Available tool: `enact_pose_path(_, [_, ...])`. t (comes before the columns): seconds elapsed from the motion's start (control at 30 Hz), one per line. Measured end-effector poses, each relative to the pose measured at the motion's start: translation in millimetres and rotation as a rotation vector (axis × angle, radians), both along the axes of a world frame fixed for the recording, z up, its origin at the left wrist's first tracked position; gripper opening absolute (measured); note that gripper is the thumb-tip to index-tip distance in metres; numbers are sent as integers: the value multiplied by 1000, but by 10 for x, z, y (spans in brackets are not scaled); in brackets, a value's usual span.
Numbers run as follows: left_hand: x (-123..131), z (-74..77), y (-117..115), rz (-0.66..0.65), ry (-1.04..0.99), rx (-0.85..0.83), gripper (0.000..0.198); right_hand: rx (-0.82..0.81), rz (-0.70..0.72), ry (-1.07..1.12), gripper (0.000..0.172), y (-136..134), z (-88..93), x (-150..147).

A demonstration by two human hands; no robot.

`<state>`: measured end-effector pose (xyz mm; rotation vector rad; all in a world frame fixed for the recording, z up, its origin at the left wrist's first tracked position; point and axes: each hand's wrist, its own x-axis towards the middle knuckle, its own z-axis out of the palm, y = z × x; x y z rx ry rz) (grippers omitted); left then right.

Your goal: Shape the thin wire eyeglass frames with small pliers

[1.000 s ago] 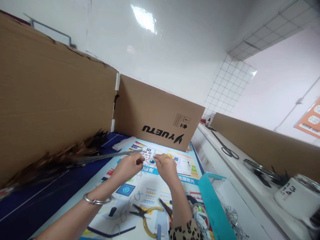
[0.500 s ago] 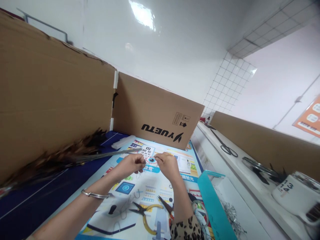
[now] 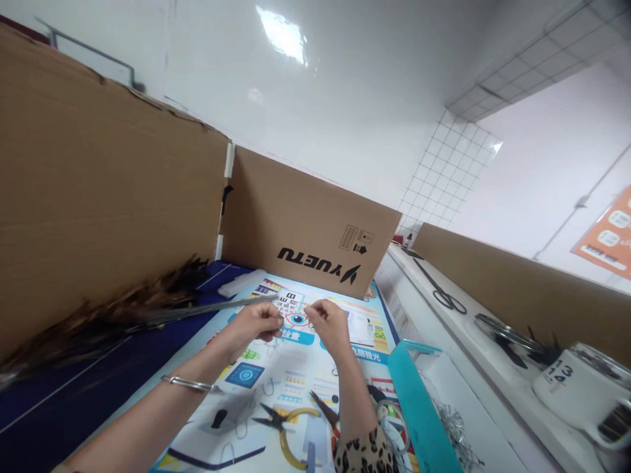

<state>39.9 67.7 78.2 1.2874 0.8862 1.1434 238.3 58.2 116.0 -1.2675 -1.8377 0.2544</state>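
My left hand (image 3: 260, 322) is closed, thumb and fingers pinched together over the printed mat (image 3: 266, 387). Facing it, my right hand (image 3: 329, 322) is pinched as well, a short gap away. Whatever is between the fingertips is too thin to make out. Just beyond the left hand lie the tips of a bundle of thin grey stems (image 3: 217, 307). Nearer to me, yellow-handled pliers (image 3: 284, 426) rest on the mat. A second pair of pliers (image 3: 325, 412) lies partly hidden under my right forearm. Several small bent wire pieces (image 3: 241, 420) are scattered left of the pliers.
A turquoise-edged box (image 3: 419, 401) on the right holds tangled wire bits (image 3: 456, 427). Brown feathery material (image 3: 118, 322) lies left, along a cardboard wall (image 3: 113, 197). Another cardboard panel (image 3: 305, 217) stands behind. Scissors (image 3: 444, 292) and a white mug (image 3: 582, 394) sit on the right-hand ledge.
Both hands stay pinched in nearly the same place, the left shifting very slightly left. The view has moved a little. Nothing visibly taken up or let go.
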Motion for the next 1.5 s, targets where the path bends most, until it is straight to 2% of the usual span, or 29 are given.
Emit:
enact_pose_path(0.23, [-7, 51, -16, 27, -98, -60, 25, -87, 42, 140, 34, 56, -101, -79])
enact_pose_path(0.53, [-20, 14, 24, 75, -177, -88, 28, -267, 125, 427, 29, 98, -212, -237])
enact_pose_path(0.83, [-54, -33, 70, 63, -191, -77, 25, -443, 298, 668, 20, 28, -205, -267])
enact_pose_path(1.27, [-26, 14, 24, 91, -164, -94, 27, -565, 425, 836, 33, 86, -311, -276])
enact_pose_path(1.5, [19, 46, -18, 112, -153, -94, 29, -549, 395, 893, 28, 95, -308, -281])
